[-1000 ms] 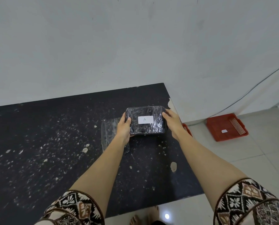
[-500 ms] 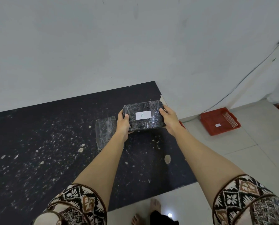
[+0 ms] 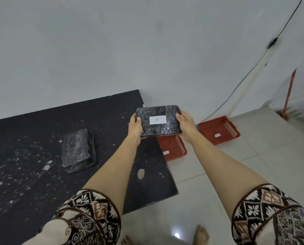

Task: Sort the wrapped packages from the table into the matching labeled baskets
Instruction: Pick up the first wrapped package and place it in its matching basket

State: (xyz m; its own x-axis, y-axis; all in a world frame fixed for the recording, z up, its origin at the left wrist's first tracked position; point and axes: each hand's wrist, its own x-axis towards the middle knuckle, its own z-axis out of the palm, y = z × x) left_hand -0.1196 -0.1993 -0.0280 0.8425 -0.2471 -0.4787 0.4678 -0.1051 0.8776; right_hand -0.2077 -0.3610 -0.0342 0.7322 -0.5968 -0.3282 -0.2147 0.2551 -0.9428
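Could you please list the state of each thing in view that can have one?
package labelled A: lifted off the table, held at both ends, label up
left hand: gripping its left end
right hand: gripping its right end
second wrapped package: lying on the table, untouched
near red basket: on floor, empty where visible
far red basket: on floor, empty

Single head-worn wide-angle view, angled forward and down over the table's (image 3: 41, 174) right end, close above the arms.
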